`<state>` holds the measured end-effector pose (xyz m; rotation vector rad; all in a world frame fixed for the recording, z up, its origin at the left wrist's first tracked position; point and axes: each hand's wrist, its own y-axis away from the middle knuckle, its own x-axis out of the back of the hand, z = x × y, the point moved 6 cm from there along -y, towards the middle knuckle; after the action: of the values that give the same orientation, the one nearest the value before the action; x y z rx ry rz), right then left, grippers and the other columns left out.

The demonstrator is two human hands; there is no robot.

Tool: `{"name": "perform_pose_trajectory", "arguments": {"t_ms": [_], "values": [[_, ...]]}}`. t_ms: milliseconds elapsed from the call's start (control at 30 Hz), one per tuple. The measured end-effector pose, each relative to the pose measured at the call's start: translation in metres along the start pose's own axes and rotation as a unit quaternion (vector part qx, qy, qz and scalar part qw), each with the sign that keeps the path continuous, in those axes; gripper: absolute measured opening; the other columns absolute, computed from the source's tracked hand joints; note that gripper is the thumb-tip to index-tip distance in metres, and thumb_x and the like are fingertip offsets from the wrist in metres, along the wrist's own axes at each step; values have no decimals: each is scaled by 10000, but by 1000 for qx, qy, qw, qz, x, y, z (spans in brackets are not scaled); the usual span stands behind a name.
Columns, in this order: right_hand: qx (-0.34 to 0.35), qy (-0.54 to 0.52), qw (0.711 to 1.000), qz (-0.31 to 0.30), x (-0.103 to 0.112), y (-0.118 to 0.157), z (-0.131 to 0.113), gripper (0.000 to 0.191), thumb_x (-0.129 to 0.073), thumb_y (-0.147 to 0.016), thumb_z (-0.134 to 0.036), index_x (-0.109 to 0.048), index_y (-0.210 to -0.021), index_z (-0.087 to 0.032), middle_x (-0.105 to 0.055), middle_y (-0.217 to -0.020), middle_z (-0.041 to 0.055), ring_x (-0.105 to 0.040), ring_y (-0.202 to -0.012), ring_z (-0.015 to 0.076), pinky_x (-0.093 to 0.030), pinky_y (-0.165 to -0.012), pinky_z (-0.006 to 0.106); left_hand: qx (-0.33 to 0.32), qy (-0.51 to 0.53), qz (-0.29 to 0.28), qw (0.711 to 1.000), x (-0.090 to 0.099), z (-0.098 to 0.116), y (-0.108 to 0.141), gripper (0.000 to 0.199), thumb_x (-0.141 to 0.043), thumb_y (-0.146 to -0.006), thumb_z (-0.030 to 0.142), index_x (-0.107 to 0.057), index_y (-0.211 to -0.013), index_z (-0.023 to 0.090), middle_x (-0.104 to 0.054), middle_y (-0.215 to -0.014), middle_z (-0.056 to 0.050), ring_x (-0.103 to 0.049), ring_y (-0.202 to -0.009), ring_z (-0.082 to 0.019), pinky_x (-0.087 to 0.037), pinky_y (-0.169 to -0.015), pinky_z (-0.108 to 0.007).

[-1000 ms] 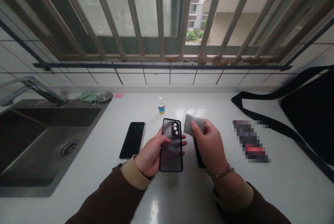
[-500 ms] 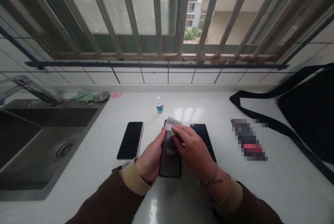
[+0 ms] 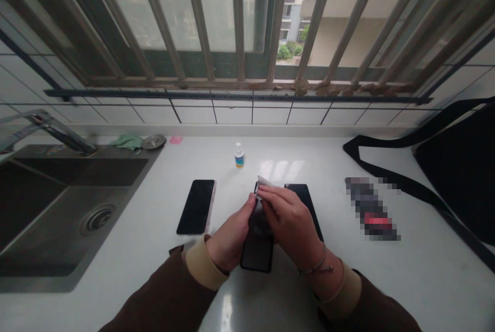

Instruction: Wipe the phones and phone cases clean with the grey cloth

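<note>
My left hand [image 3: 231, 239] grips a dark see-through phone case [image 3: 257, 252], which stands tilted above the white counter [image 3: 135, 249]. My right hand [image 3: 290, 218] pinches a grey cloth [image 3: 263, 181] against the case's top edge, hiding most of the cloth and the case's upper part. A black-screened phone [image 3: 196, 206] lies flat left of my hands. Under my right hand lies a second dark phone [image 3: 304, 199], partly covered by my fingers.
A small bottle with a white cap [image 3: 238, 155] stands behind my hands. At left are a steel sink [image 3: 73, 218], faucet [image 3: 58, 133], green cloth [image 3: 129, 142] and round metal strainer [image 3: 153, 142]. A pixelated object [image 3: 371, 209] and black bag with strap [image 3: 456, 167] lie at right.
My right hand has brought the grey cloth from beside the case onto its top edge. The case has tilted, and the second phone has come into fuller view.
</note>
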<state>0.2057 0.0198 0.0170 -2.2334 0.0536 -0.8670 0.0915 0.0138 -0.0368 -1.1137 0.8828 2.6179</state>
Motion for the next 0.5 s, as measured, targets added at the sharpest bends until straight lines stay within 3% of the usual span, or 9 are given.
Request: {"name": "perform_pose_trajectory", "arguments": {"t_ms": [100,233,367,500], "values": [[20,-11,1000,-12,-2,0,-2,242,-582,-1068,-123,-763,-1202,-213,-806,-1265,106,-765,-1191,266,-568,-1140,551,-50,-1,1,999,1,6,-1,393,-566,-1103,400,-733,-1380,178,-789,-1312,-113,-664,-1362,-221,-451,-1233,-335],[41,-55,997,-32,-5,-1,-8,219,-566,-1078,-118,-749,-1175,-189,-801,-1282,125,-758,-1233,261,-597,-1122,501,-33,16,-7,999,3,7,-3,454,-526,-1109,454,-716,-1396,158,-791,-1290,-140,-707,-1296,-243,-478,-1216,-366],[68,-123,986,-94,-11,1,-21,197,-562,-1088,-129,-733,-1158,-196,-804,-1275,110,-757,-1238,241,-580,-1152,464,7,18,42,999,9,14,-1,537,-462,-1113,524,-753,-1278,104,-822,-1055,-160,-797,-979,-232,-632,-943,-321],[65,-226,952,-194,-16,7,-36,187,-573,-1073,-133,-719,-1161,-209,-809,-1232,82,-775,-1181,205,-627,-1063,355,-16,-31,120,992,18,33,5,676,-399,-1090,638,-784,-1151,85,-814,-950,-173,-769,-705,-210,-628,-628,-283]]}}
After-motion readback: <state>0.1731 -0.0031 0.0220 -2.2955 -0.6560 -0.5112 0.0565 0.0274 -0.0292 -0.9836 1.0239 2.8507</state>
